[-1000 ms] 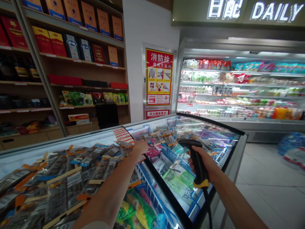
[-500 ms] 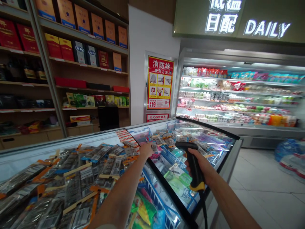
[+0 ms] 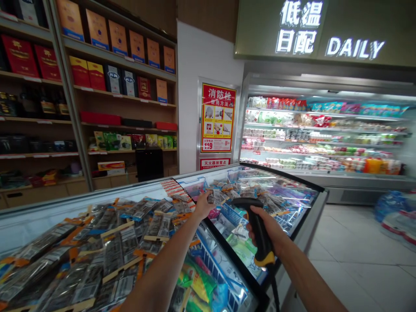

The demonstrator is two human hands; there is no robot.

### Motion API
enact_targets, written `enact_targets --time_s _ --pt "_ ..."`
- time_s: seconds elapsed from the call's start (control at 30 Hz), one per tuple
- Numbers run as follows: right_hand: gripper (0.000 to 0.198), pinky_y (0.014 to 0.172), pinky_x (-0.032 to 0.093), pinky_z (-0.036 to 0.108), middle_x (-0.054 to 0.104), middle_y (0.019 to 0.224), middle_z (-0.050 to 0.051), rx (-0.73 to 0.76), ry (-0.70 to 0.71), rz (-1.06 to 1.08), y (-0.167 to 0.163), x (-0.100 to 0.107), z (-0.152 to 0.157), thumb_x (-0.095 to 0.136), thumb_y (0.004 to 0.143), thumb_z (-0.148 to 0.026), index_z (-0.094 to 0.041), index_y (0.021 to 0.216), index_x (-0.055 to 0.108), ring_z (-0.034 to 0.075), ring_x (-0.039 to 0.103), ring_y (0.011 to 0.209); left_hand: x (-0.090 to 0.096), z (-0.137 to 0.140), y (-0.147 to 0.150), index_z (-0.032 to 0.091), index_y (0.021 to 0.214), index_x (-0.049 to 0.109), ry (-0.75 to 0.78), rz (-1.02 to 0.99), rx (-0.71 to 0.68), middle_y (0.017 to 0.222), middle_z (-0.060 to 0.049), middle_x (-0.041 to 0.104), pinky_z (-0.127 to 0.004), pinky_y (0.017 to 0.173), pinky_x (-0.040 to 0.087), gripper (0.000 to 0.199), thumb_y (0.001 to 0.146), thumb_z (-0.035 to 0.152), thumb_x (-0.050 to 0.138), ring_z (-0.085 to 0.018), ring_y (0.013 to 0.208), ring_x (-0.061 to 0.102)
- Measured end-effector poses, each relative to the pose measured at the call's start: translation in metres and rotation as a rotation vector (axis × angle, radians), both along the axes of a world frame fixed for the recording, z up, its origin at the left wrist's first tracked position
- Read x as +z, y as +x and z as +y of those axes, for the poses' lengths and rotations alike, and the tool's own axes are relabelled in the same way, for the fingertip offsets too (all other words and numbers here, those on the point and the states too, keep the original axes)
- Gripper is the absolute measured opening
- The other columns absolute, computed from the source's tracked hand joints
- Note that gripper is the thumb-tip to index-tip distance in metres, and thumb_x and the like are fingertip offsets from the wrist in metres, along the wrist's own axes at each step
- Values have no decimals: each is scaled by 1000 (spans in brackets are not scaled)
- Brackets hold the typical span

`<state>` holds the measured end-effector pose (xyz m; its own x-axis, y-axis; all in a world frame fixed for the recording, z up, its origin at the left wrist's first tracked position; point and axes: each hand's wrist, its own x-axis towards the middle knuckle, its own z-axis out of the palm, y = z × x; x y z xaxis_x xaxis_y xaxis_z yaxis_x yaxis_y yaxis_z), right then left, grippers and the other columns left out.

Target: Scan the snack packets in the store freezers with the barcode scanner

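In the head view my right hand (image 3: 267, 228) is wrapped round the grip of a black and yellow barcode scanner (image 3: 259, 236), its head turned left and a cable hanging from its base. My left hand (image 3: 203, 205) reaches forward over the freezer's black-edged glass lid (image 3: 224, 248). Its fingers are closed on a small dark plastic packet (image 3: 211, 197), partly hidden by the hand. Many similar flat packets (image 3: 121, 242) with orange, blue and tan edges lie heaped to the left of my left arm.
Blue baskets (image 3: 234, 215) with bagged goods sit inside the chest freezer (image 3: 316, 212). Behind stand wooden shelves with boxes (image 3: 113, 80), a red fire hydrant sign (image 3: 217, 117) and a lit refrigerated display (image 3: 325, 136). Wrapped water bottles (image 3: 391, 206) rest on the floor at right.
The view has tilted up slightly. The scanner in my right hand has shifted a little left, nearer my left hand. My left hand stays over the lid with its packet.
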<state>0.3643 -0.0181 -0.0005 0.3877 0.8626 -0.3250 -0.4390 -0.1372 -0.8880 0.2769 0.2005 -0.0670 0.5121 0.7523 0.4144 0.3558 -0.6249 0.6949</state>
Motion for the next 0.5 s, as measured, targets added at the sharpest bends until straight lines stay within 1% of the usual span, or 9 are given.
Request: enact_targets --time_s 0.1,0.2,0.37,0.5 --pt "27 30 35 18 50 41 -3 -2 13 8 -3 2 -1 47 69 -43 -16 70 50 9 47 32 8 -5 -2 15 110 47 5 -59 -51 98 -5 47 -24 81 36 59 54 16 63 -14 89 47" --pt "27 29 34 18 50 41 -3 21 15 16 -6 4 -1 47 70 -43 -16 68 49 9 46 32 12 -7 -7 16 110 47 17 -74 -64 96 -3 47 -23 80 36 58 55 16 63 -13 87 47" --pt "28 29 34 19 50 41 -3 53 14 32 -13 8 -4 47 70 -43 -16 68 50 9 46 31 13 -9 -16 14 110 46 33 -91 -79 96 -4 46 -25 79 37 58 54 14 62 -14 87 46" --pt "27 29 34 19 50 41 -3 57 11 29 -16 11 -5 46 70 -43 -16 67 49 10 46 32 10 -8 -17 14 109 47 41 -122 -74 96 -4 47 -27 80 37 58 53 12 63 -15 88 46"
